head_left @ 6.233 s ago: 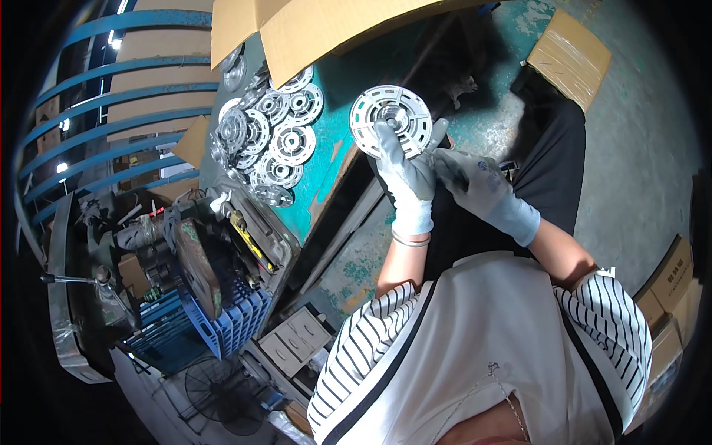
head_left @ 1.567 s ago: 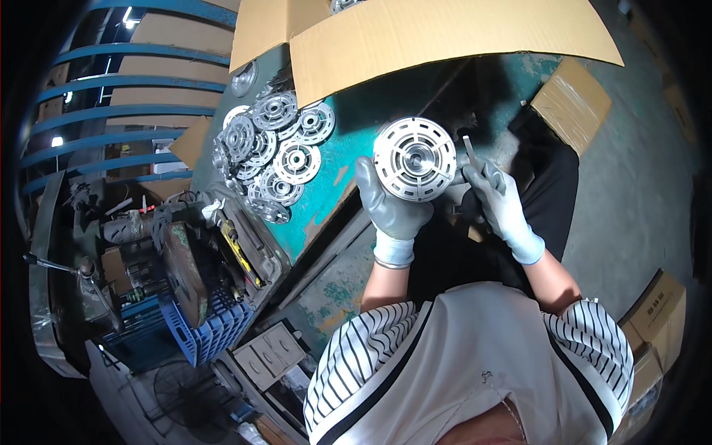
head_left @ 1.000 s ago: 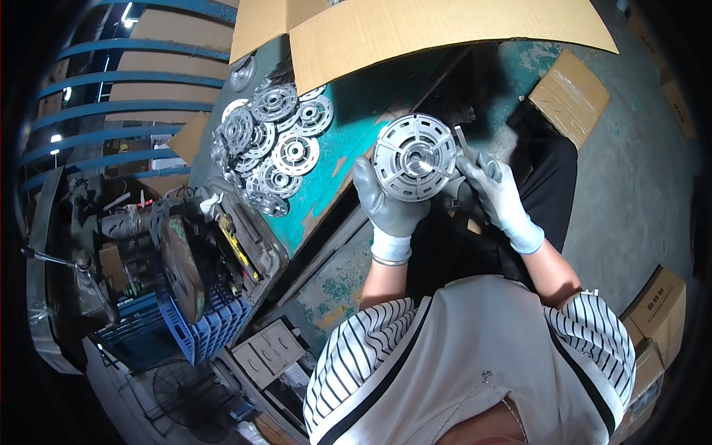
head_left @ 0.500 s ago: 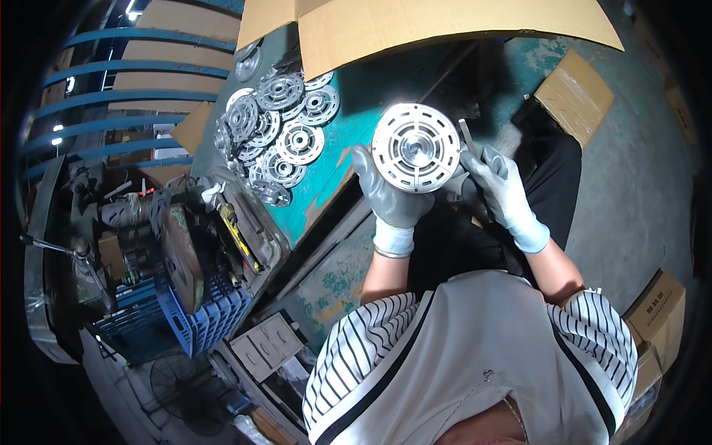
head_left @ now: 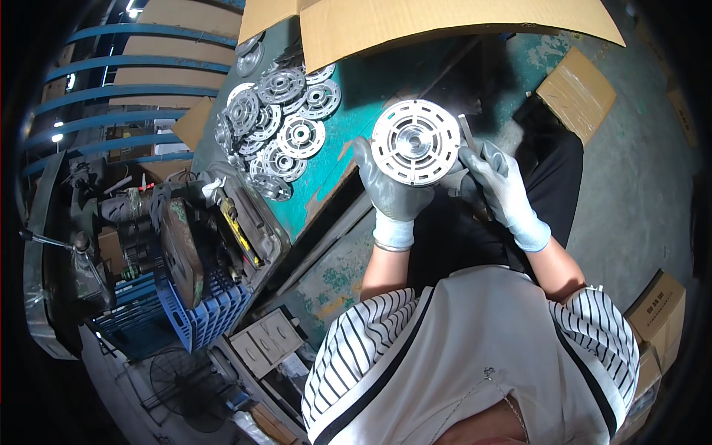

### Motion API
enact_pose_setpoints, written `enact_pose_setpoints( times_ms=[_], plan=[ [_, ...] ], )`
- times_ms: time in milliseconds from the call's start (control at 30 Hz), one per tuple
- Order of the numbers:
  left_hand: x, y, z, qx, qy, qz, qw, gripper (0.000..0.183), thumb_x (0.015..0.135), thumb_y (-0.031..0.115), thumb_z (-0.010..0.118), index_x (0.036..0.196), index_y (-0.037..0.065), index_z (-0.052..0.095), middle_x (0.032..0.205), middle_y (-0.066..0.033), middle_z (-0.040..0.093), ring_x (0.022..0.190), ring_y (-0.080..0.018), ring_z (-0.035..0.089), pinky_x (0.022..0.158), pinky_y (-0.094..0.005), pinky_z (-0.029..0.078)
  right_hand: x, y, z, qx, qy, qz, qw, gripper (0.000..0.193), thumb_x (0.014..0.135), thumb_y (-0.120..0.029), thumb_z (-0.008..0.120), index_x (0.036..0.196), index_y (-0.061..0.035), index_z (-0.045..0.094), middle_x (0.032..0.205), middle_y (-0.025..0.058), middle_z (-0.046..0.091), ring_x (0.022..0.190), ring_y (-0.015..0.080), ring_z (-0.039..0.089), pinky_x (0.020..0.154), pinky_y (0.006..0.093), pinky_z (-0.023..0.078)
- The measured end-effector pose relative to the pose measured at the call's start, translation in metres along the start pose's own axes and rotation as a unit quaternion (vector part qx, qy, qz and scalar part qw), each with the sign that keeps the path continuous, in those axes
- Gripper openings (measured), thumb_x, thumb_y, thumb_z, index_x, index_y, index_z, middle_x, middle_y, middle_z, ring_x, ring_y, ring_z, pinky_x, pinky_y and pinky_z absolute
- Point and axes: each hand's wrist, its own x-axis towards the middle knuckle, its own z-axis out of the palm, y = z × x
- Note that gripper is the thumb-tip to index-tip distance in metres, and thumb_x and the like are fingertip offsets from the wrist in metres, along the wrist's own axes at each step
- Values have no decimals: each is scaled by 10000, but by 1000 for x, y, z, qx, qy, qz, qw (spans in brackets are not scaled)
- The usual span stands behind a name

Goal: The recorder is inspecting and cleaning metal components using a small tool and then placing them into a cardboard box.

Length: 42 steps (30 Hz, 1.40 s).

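Observation:
In my left hand (head_left: 393,196), gloved in white and grey, is a round silver metal disc (head_left: 415,142). Slots run around its rim, and spokes join a raised shiny hub. The disc faces up, with my thumb at its left edge and the other fingers mostly hidden beneath. My right hand (head_left: 501,182), gloved alike, is closed around a thin flat metal bar (head_left: 466,132) whose upper end sticks up beside the disc's right edge. The bar's lower part is hidden by the fingers. Similar metal discs (head_left: 301,137) lie heaped on the green tabletop (head_left: 326,174) to the left.
A large cardboard flap (head_left: 460,26) overhangs the far side. Left of the table are a machine (head_left: 74,245), a tool tray (head_left: 245,222) with a yellow-handled tool, and a blue crate (head_left: 215,319). Cardboard boxes (head_left: 656,311) stand at right.
The disc has turned and tilted slightly in my left hand, its hub catching the light differently. My right hand with the bar has barely moved.

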Motion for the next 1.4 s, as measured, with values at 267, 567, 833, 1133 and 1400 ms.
enact_pose_setpoints(
  times_ms=[267,567,833,1133,1400],
  plan=[
    [1,-1,-7,-9,-18,-1,1000,723,901,654,293,1316,85,460,1322,-98,495,1181,-247,487,1011,-436,379,1,1,2,4,5,8,1000,317,927,-264,564,1110,-5,559,668,17,584,430,42,457,378,178,317],
    [1,3,6,-82,-11,-23,996,667,918,613,304,1293,92,487,1311,-92,507,1178,-237,490,1011,-432,376,2,3,3,-1,22,24,999,373,911,-275,592,1152,5,545,668,7,563,442,40,472,384,177,326],
    [0,7,13,-85,-7,-15,996,608,921,582,319,1246,113,528,1239,-83,552,1129,-244,520,976,-442,403,-3,-2,15,-7,35,38,999,392,890,-220,635,1211,-17,533,713,-18,550,471,28,481,402,166,335],
    [1,1,0,-5,1,-13,1000,605,911,596,300,1247,147,527,1253,-63,541,1147,-255,502,973,-455,391,-8,-18,21,-49,55,42,996,376,886,-193,640,1202,-17,540,723,-23,547,503,25,482,427,170,366],
    [-1,5,14,-53,33,-35,997,640,894,626,324,1260,139,517,1246,-65,547,1141,-258,508,976,-466,389,-5,-20,20,-43,56,44,997,310,876,-220,650,1095,-13,577,703,-13,558,472,38,485,417,183,355]
  ],
)
